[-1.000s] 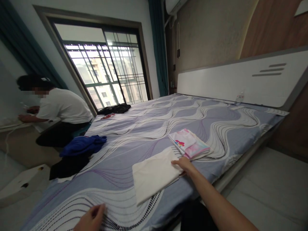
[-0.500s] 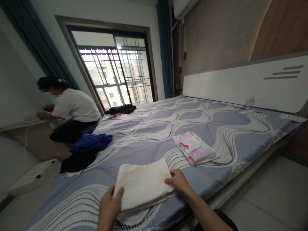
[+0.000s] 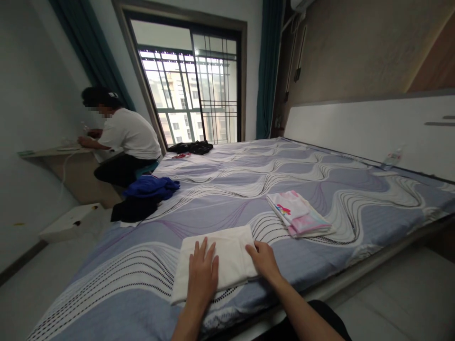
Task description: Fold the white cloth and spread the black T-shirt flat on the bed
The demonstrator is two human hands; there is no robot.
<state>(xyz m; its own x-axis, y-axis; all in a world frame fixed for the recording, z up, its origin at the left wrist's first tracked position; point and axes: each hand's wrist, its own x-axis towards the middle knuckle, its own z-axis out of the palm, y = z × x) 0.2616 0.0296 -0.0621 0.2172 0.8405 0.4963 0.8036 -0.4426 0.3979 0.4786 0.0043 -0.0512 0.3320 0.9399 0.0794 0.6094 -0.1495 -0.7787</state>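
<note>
**Both hands flat on the white cloth**

Nearest us, our left hand (image 3: pixel 202 273) lies palm down, fingers spread, on the middle of the folded white cloth (image 3: pixel 227 253); our right hand (image 3: pixel 263 259) rests with its fingers loosely together on the cloth's right edge, gripping nothing; the cloth lies flat on the bed (image 3: pixel 249 189) near its front edge, on the wavy grey and lilac sheet.

Just beyond and to the right, apart from the cloth, a pink folded pile (image 3: pixel 298 219) sits on the sheet; to the left, at the bed's side edge, a blue garment (image 3: pixel 151 187) is bunched on top of a dark one (image 3: pixel 133 208); a white box (image 3: pixel 71 222) stands on the floor beside them.

Farther off, a dark bundle (image 3: pixel 192 147) lies at the bed's far corner; a bottle (image 3: pixel 391 158) stands against the headboard (image 3: pixel 355 128); a person (image 3: pixel 124 137) in a white top crouches at a low surface (image 3: pixel 53 152) by the wall; behind, the barred window (image 3: pixel 192 94) and teal curtains (image 3: pixel 268 66).
</note>
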